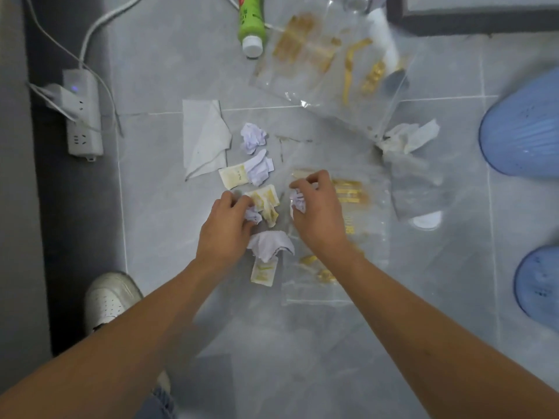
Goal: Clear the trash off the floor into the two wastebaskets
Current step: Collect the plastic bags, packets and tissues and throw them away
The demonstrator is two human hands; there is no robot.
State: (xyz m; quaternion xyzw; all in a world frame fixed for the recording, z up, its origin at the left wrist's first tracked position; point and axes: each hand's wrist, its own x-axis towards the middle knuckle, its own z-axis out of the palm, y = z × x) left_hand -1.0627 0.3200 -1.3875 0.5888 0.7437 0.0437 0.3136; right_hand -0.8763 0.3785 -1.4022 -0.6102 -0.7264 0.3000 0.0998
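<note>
Crumpled paper wads [253,213] fill both curled hands, left [226,225] and right [317,211].

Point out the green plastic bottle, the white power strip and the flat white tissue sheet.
green plastic bottle [251,22], head view, on its green body.
white power strip [84,122], head view, on its socket face.
flat white tissue sheet [204,137], head view, at its middle.

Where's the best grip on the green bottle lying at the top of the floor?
Grip the green bottle across its round body, just behind the white cap. It lies on its side, cap toward the person, so a hand coming from above can wrap it. The cable at its left crowds that side; approach from the right.
</note>
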